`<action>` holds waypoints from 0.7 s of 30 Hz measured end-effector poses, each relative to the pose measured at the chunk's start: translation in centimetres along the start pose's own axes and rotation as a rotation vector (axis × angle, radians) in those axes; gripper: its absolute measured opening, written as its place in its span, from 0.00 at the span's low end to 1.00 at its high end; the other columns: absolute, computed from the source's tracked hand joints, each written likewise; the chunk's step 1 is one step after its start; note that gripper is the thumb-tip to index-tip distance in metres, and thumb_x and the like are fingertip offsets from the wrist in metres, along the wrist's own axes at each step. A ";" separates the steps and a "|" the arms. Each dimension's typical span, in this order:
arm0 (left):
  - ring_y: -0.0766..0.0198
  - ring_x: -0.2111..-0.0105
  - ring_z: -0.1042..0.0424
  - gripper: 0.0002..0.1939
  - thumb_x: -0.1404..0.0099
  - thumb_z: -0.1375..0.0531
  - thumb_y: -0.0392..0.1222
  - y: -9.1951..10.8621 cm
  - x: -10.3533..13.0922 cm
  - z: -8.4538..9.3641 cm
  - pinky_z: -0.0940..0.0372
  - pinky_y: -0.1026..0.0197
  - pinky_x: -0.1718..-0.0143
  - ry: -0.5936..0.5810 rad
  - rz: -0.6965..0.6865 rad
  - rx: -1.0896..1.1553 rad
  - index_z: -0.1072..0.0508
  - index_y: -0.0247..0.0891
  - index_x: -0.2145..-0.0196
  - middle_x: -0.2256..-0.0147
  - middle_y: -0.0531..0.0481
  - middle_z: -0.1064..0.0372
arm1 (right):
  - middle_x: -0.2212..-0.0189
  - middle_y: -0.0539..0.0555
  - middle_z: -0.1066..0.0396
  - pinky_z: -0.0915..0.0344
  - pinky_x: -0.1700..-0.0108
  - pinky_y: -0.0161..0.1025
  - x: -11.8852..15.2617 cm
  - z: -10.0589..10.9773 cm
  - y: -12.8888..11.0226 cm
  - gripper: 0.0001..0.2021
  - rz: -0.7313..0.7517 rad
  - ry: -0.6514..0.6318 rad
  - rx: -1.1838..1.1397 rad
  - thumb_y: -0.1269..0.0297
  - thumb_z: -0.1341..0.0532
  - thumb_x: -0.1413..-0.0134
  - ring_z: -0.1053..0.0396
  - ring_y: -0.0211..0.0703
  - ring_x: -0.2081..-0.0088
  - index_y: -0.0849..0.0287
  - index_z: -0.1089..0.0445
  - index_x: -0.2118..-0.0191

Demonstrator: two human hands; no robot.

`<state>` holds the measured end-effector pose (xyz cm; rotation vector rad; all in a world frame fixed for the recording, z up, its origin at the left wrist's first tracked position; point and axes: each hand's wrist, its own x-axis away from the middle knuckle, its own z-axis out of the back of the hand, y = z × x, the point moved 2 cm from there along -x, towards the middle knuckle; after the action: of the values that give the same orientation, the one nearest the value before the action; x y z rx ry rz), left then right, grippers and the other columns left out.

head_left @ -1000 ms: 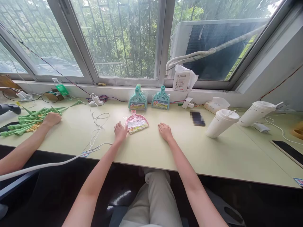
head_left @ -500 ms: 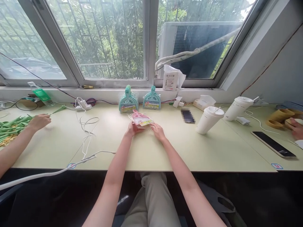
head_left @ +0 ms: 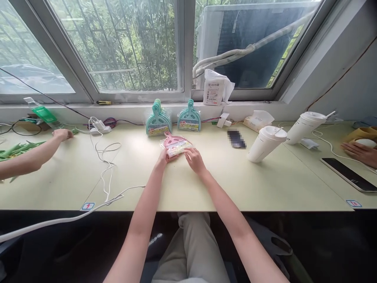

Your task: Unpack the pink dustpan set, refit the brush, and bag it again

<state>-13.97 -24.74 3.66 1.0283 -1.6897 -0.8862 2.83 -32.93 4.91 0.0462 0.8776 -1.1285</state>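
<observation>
— What can't you make out?
— The flat thing (head_left: 236, 138) beside the cups is blurred to a smear.
— And at the edges?
— The phone (head_left: 350, 175) runs off the right side, and the green stalks (head_left: 14, 150) off the left.

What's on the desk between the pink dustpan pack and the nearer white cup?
In the head view, a dark phone lies between the pink dustpan pack and the nearer white cup, set slightly toward the window; the rest is bare desk.
</observation>
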 end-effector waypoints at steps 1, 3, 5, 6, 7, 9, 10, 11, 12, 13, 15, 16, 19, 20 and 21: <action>0.59 0.65 0.24 0.24 0.39 0.47 0.42 -0.1 -0.1 0.0 0.29 0.58 0.62 0.025 -0.020 -0.005 0.36 0.33 0.46 0.61 0.41 0.25 | 0.52 0.55 0.31 0.41 0.46 0.43 0.0 -0.3 -0.1 0.15 0.015 -0.032 -0.016 0.63 0.53 0.35 0.38 0.45 0.47 0.55 0.30 0.54; 0.59 0.64 0.24 0.23 0.42 0.44 0.39 -0.2 -0.1 0.1 0.30 0.59 0.61 0.014 -0.038 -0.041 0.33 0.33 0.48 0.62 0.42 0.25 | 0.54 0.55 0.29 0.40 0.48 0.43 0.1 -0.7 -0.2 0.15 0.023 -0.062 -0.025 0.63 0.52 0.35 0.36 0.45 0.50 0.56 0.29 0.57; 0.59 0.62 0.25 0.24 0.45 0.42 0.38 -0.3 0.0 0.2 0.30 0.60 0.59 -0.044 -0.032 -0.056 0.33 0.33 0.49 0.61 0.42 0.25 | 0.52 0.56 0.31 0.41 0.48 0.43 0.1 -0.4 -0.3 0.15 0.025 -0.024 -0.014 0.63 0.53 0.35 0.37 0.46 0.48 0.56 0.31 0.53; 0.59 0.61 0.25 0.25 0.45 0.41 0.37 -0.3 0.2 0.3 0.30 0.59 0.59 -0.085 -0.031 -0.050 0.33 0.34 0.48 0.60 0.43 0.25 | 0.49 0.57 0.33 0.42 0.46 0.44 0.0 -0.1 -0.4 0.15 0.028 0.013 -0.003 0.63 0.53 0.35 0.38 0.46 0.46 0.56 0.32 0.51; 0.59 0.60 0.25 0.26 0.45 0.41 0.36 -0.3 0.3 0.3 0.30 0.59 0.58 -0.134 -0.035 -0.038 0.34 0.35 0.48 0.58 0.43 0.26 | 0.47 0.57 0.35 0.44 0.45 0.44 0.0 0.3 -0.4 0.16 0.033 0.052 0.009 0.63 0.53 0.35 0.41 0.46 0.44 0.57 0.34 0.48; 0.60 0.58 0.26 0.27 0.46 0.40 0.35 -0.4 0.6 0.3 0.30 0.59 0.57 -0.244 -0.052 -0.011 0.35 0.37 0.47 0.54 0.44 0.28 | 0.45 0.58 0.36 0.47 0.43 0.44 0.0 1.0 -0.5 0.17 0.041 0.084 0.028 0.62 0.53 0.35 0.43 0.46 0.43 0.57 0.35 0.46; 0.60 0.58 0.26 0.28 0.46 0.39 0.34 -0.4 0.8 0.2 0.30 0.59 0.57 -0.288 -0.057 0.001 0.36 0.38 0.47 0.53 0.44 0.28 | 0.48 0.58 0.34 0.47 0.43 0.44 0.0 1.0 -0.4 0.17 0.038 0.062 0.038 0.62 0.53 0.35 0.40 0.46 0.44 0.57 0.34 0.48; 0.60 0.58 0.26 0.28 0.46 0.38 0.34 -0.5 0.9 0.1 0.30 0.58 0.57 -0.318 -0.060 0.014 0.36 0.39 0.47 0.53 0.45 0.28 | 0.52 0.58 0.30 0.46 0.44 0.44 0.0 1.0 -0.3 0.17 0.026 0.017 0.050 0.61 0.54 0.35 0.37 0.46 0.48 0.58 0.31 0.52; 0.60 0.59 0.26 0.29 0.47 0.38 0.34 -0.5 1.0 0.0 0.30 0.58 0.57 -0.335 -0.063 0.028 0.36 0.39 0.47 0.53 0.44 0.28 | 0.58 0.58 0.27 0.45 0.46 0.44 0.0 0.7 -0.1 0.17 0.001 -0.040 0.062 0.60 0.54 0.35 0.34 0.46 0.52 0.58 0.29 0.57; 0.60 0.60 0.26 0.29 0.47 0.37 0.33 -0.6 1.0 -0.1 0.30 0.58 0.57 -0.341 -0.066 0.043 0.36 0.38 0.47 0.54 0.44 0.28 | 0.63 0.57 0.26 0.43 0.48 0.44 0.1 0.4 0.2 0.18 -0.040 -0.095 0.070 0.60 0.54 0.35 0.31 0.46 0.57 0.58 0.28 0.62; 0.61 0.61 0.25 0.29 0.47 0.37 0.33 -0.7 1.0 -0.3 0.29 0.58 0.59 -0.336 -0.078 0.070 0.37 0.38 0.47 0.55 0.44 0.28 | 0.70 0.56 0.26 0.40 0.55 0.41 0.2 -0.3 1.0 0.19 -0.164 -0.152 0.034 0.58 0.53 0.35 0.30 0.45 0.64 0.58 0.28 0.67; 0.61 0.62 0.25 0.29 0.47 0.37 0.33 -0.7 1.0 -0.3 0.29 0.58 0.59 -0.329 -0.087 0.079 0.37 0.38 0.47 0.55 0.44 0.28 | 0.71 0.56 0.26 0.39 0.58 0.40 0.3 -0.6 1.5 0.19 -0.238 -0.149 -0.028 0.57 0.53 0.36 0.29 0.44 0.66 0.58 0.28 0.68; 0.61 0.63 0.25 0.31 0.47 0.37 0.33 -0.7 0.9 -0.6 0.28 0.56 0.61 -0.319 -0.110 0.077 0.39 0.40 0.45 0.53 0.45 0.29 | 0.71 0.53 0.26 0.37 0.67 0.36 0.3 -1.2 2.9 0.18 -0.498 -0.061 -0.385 0.54 0.53 0.37 0.30 0.39 0.74 0.57 0.29 0.65; 0.61 0.63 0.25 0.32 0.47 0.37 0.34 -0.8 1.0 -0.7 0.28 0.56 0.61 -0.323 -0.116 0.069 0.40 0.41 0.44 0.53 0.45 0.29 | 0.71 0.52 0.26 0.37 0.69 0.35 0.3 -1.3 3.4 0.17 -0.587 -0.018 -0.528 0.53 0.51 0.38 0.31 0.37 0.76 0.57 0.30 0.63; 0.61 0.62 0.25 0.33 0.47 0.37 0.34 -0.8 1.1 -0.8 0.28 0.55 0.61 -0.334 -0.121 0.057 0.40 0.41 0.44 0.52 0.45 0.30 | 0.71 0.52 0.26 0.36 0.70 0.35 0.2 -1.4 3.9 0.16 -0.667 0.031 -0.666 0.53 0.49 0.40 0.32 0.36 0.77 0.57 0.31 0.62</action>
<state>-13.24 -26.10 3.58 1.0747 -1.9538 -1.1440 5.17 -30.69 2.35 -0.8312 1.3081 -1.3840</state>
